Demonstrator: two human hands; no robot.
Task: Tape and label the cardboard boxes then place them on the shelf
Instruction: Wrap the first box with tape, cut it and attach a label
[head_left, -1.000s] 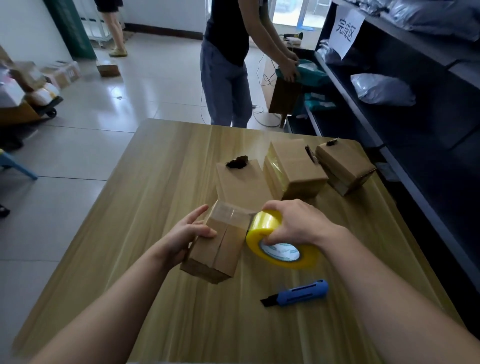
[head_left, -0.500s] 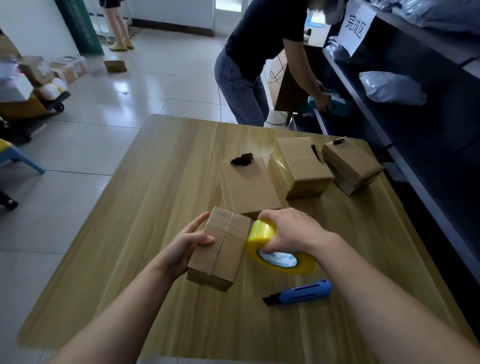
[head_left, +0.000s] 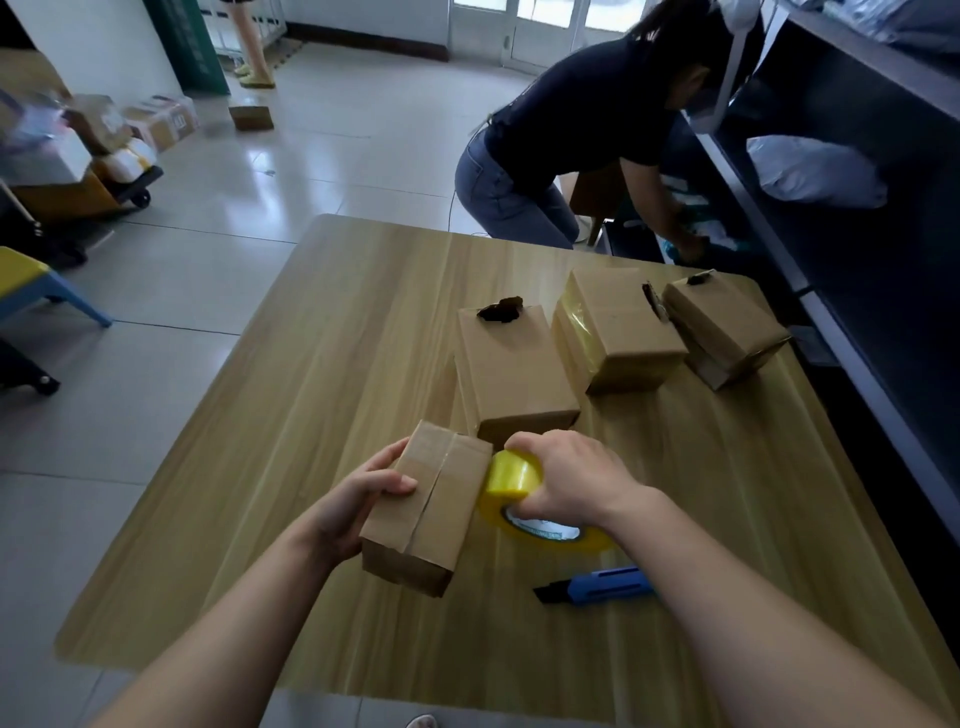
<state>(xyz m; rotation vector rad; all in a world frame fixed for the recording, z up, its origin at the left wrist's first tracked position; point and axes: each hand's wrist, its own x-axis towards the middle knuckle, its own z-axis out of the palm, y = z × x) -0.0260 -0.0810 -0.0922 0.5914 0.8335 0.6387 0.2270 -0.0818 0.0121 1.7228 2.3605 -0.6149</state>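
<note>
A small cardboard box (head_left: 428, 506) is held just above the wooden table (head_left: 311, 395), its flap seam facing up. My left hand (head_left: 358, 499) grips its left side, thumb on top. My right hand (head_left: 566, 480) grips a yellow tape roll (head_left: 519, 493) pressed against the box's right edge. Three more cardboard boxes stand behind: one in the middle (head_left: 511, 371), one to its right (head_left: 615, 325) with yellowish tape on its side, and one at the far right (head_left: 722, 325). Dark shelves (head_left: 841, 249) run along the right.
A blue utility knife (head_left: 602, 584) lies on the table under my right forearm. A person in a dark top (head_left: 571, 140) bends toward the lower shelf beyond the table. A white bag (head_left: 813, 171) lies on the shelf. A cart stacked with parcels (head_left: 78, 156) stands at far left.
The tape roll has moved up against the box's right edge and the box has turned slightly. The person beyond the table has bent lower toward the shelf.
</note>
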